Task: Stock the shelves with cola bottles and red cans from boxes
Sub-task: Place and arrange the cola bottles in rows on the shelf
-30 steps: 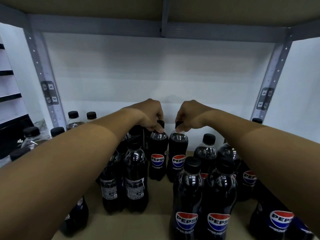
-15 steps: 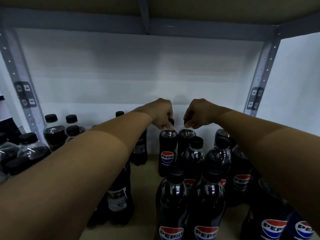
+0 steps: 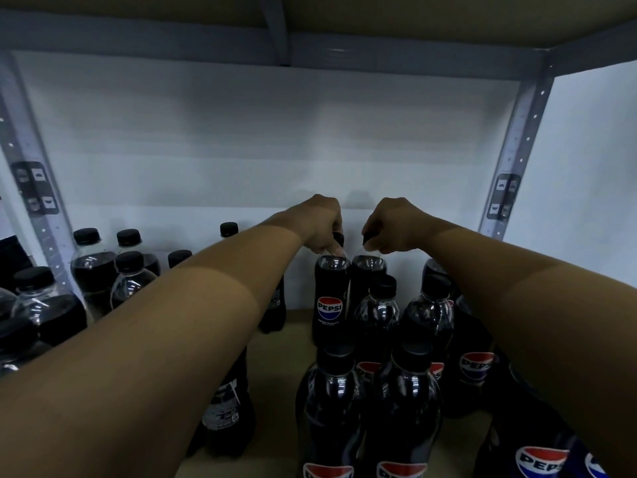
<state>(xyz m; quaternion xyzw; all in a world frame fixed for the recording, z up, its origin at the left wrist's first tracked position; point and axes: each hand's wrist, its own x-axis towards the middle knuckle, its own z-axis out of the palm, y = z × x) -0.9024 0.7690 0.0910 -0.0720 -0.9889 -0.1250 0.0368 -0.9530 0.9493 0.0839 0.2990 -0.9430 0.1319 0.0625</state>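
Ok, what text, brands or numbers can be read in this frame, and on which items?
"PEPSI": label of the back-row bottle gripped by the left hand.
"PEPSI", partly cut off: bottom-right bottle.
"PEPS", curved away: right-side bottle.
Small print under the logos and the white label under the left arm: too blurred to read.

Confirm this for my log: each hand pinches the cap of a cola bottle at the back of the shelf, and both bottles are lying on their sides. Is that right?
Not quite. The head view shows the left hand and right hand each pinching a cap at the back of the shelf, but the left bottle and right bottle stand upright, side by side, not on their sides.
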